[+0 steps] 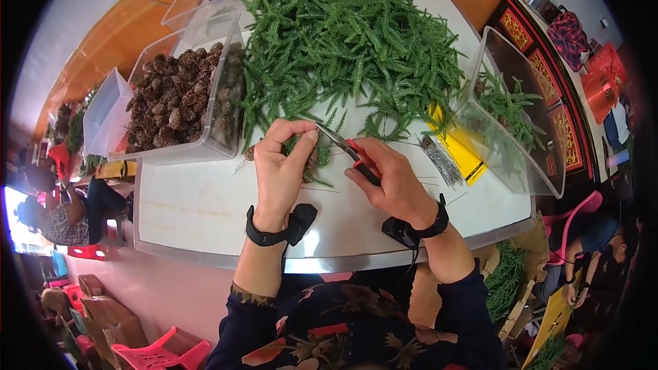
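My left hand [277, 157] is closed, thumb and forefinger pinched together at the tips of a pair of pliers. A green artificial pine sprig [322, 153] with a brown pine cone [312, 162] shows beneath and beside its fingers, seemingly held in them. Any wire at the pinch is too small to make out. Wrapped round the red and black handles of the pliers [351, 149] is my right hand [392, 175]. The jaws point up and left and touch the left fingertips. Both hands are above the white table [205, 212], near its front edge.
A big heap of green pine sprigs [349, 34] covers the table's back. Left stands a clear bin of pine cones [171, 99]; right, a tilted clear bin [510, 154] with some sprigs. Thin wires [441, 161] lie by a yellow packet [460, 151]. Other people sit at both sides.
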The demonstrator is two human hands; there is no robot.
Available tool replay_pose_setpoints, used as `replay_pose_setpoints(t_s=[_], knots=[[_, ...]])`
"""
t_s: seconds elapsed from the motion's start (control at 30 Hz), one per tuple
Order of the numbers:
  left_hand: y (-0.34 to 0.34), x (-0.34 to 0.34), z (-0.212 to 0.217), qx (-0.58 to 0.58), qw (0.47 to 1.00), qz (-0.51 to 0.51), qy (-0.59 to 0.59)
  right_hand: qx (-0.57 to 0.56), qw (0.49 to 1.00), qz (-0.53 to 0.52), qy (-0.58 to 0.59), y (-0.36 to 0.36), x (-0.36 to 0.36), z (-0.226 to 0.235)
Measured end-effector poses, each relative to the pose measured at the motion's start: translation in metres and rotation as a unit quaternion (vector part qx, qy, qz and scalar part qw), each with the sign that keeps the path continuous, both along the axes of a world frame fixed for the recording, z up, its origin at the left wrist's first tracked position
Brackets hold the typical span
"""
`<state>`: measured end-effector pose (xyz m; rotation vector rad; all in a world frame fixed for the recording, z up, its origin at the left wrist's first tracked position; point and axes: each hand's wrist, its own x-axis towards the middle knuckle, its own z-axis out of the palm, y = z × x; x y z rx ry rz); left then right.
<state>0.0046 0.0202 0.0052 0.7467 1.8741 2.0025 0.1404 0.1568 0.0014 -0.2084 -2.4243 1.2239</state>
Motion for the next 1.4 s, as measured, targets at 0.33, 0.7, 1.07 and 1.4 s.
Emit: replay_pose_setpoints(t_s=[0.33, 0.7, 1.07, 1.4], knots=[[0.001, -0.002, -0.001, -0.009, 1.000, 0.006, 0.022, -0.001, 1.000, 0.007, -0.024, 0.003, 0.002, 0.001], [0.003, 0.002, 0.000, 0.031, 0.985, -0.056, -0.161, 0.011, 0.999, -0.033, -0.001, 0.001, 0.000, 0.003], [0.002, -0.002, -0.005, 0.053, 0.961, -0.089, -0.257, 0.398, 0.905, -0.142, -0.046, 0.003, 0.011, 0.015], [0.008, 0.002, -0.014, 0.042, 0.958, -0.089, -0.269, 0.753, 0.648, -0.117, -0.015, 0.024, 0.005, 0.049]])
